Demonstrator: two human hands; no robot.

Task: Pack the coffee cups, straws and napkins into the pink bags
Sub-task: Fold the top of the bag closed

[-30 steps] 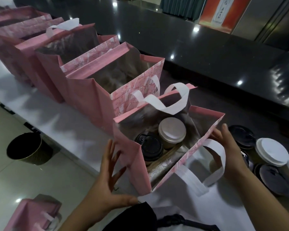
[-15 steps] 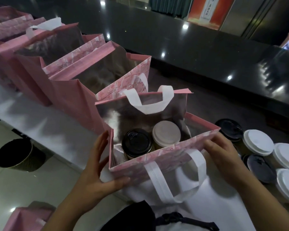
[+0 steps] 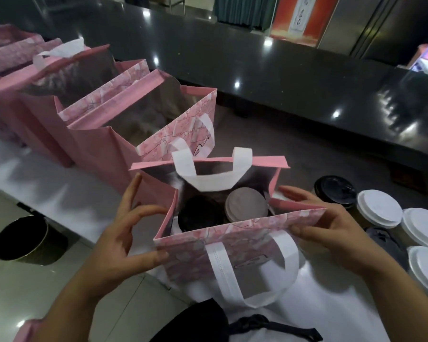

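Squaring up the nearest pink bag [image 3: 232, 245], two cups already inside.

Left hand [image 3: 124, 233]: grip loose, thumb on the near printed panel's corner, fingers spread along the left side panel, nothing pinched. Right hand [image 3: 331, 225]: grip closed on the near rim's right corner, fingers reaching over the folded side panel. Bag stands on the white table [image 3: 59, 188] at its near edge, mouth open. Inside: black-lidded cup [image 3: 198, 215] left, pale-lidded cup [image 3: 246, 204] right, touching. No straws or napkins visible inside. Judgement: press both side panels outward evenly and keep the base flat so the cups stay upright; the far white handle [image 3: 213, 174] droops over the mouth and should be flipped back before loading. Loose lidded cups [image 3: 378, 208] wait just right of the bag. Further left, a row of open pink bags [image 3: 143, 124].
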